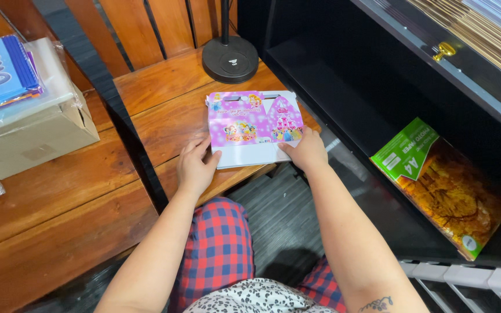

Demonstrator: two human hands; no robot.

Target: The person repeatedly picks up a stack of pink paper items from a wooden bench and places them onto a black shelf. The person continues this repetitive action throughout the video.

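Checked red-and-blue trousers (218,249) are filling the bottom of the view, with both forearms reaching forward from them; the left hand (194,165) is resting on the near left corner of a flat pink-and-white printed cardboard box blank (254,128), its fingers (197,146) loosely spread along that edge and thumb on top, while the right hand (307,152) is pinching the near right corner, thumb over the card; the blank is lying flat on the brown slatted wooden worktop (163,95), its near edge overhanging the worktop's front edge slightly; judging from the grip, the step in hand is steadying or squaring the flat card, and any next move would call for keeping both corners level so the thin card is not bending; open room is lying to the left across the bare slats, though a dark gap is running between this worktop and the neighbouring wooden surface (59,214); a round black stand base (230,59) is sitting just behind the card, limiting room there; to the right, a black open shelf unit (343,98) is holding a green-and-brown paper pack (445,185) leaning inside; a taped cardboard parcel (27,130) is sitting well apart at the far left.
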